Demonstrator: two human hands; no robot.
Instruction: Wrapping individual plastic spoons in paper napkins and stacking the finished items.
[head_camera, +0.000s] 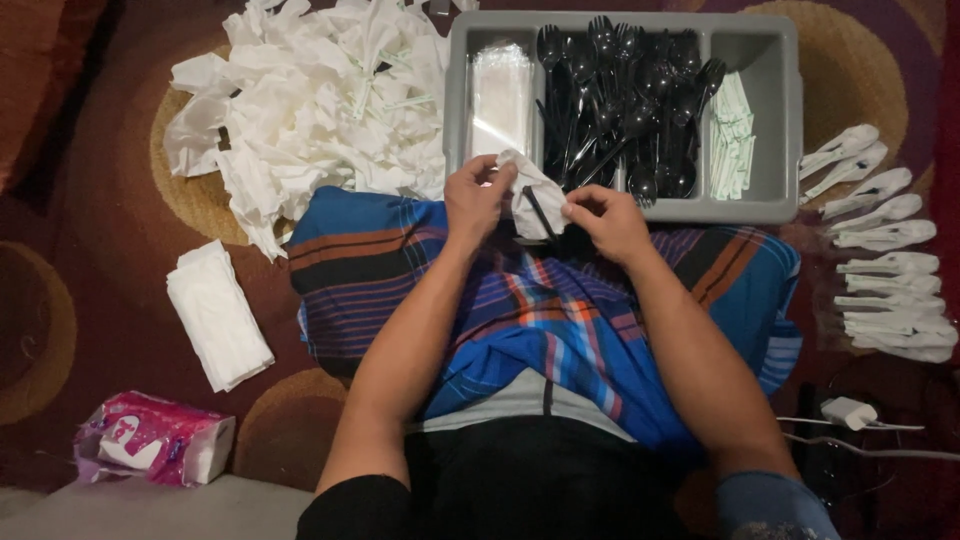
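Note:
My left hand (477, 196) and my right hand (604, 218) both grip a white napkin (530, 190) over my lap, just in front of the grey tray (780, 120). A thin black plastic utensil (541, 214) lies against the napkin, its handle sticking out between my hands. The napkin is partly folded around it. Which hand pinches the utensil itself I cannot tell.
The tray holds black plastic cutlery (625, 95), clear sleeves (499, 95) and wrapped toothpicks (733, 135). A heap of loose napkins (310, 100) lies at upper left, a folded stack (217, 315) and a pink tissue pack (155, 438) at left. Several wrapped bundles (885, 265) line the right.

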